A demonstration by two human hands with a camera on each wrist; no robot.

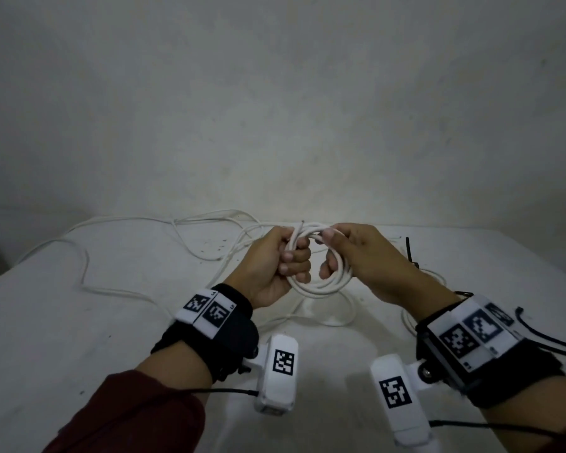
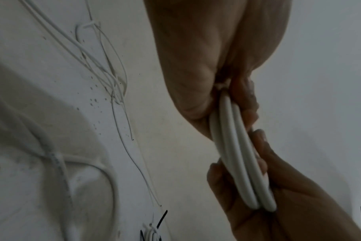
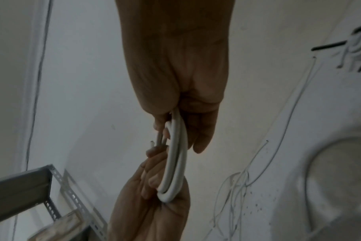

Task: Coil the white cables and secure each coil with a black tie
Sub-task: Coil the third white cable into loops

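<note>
Both forearms reach forward, hands close together; left hand [image 1: 276, 263] fingers curl shut, right hand [image 1: 356, 256] apparently pinching with curled fingers.

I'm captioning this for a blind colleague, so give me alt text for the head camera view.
Two hands hold a small coil of white cable above a white table: the left hand grips one side, the right hand the other. Loose white cables trail behind, and black ties lie at right.

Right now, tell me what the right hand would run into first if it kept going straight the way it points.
The right hand points leftward at the left hand across the white cable coil both grip. It would likely meet the left hand's curled fingers first; depth is unclear.
</note>
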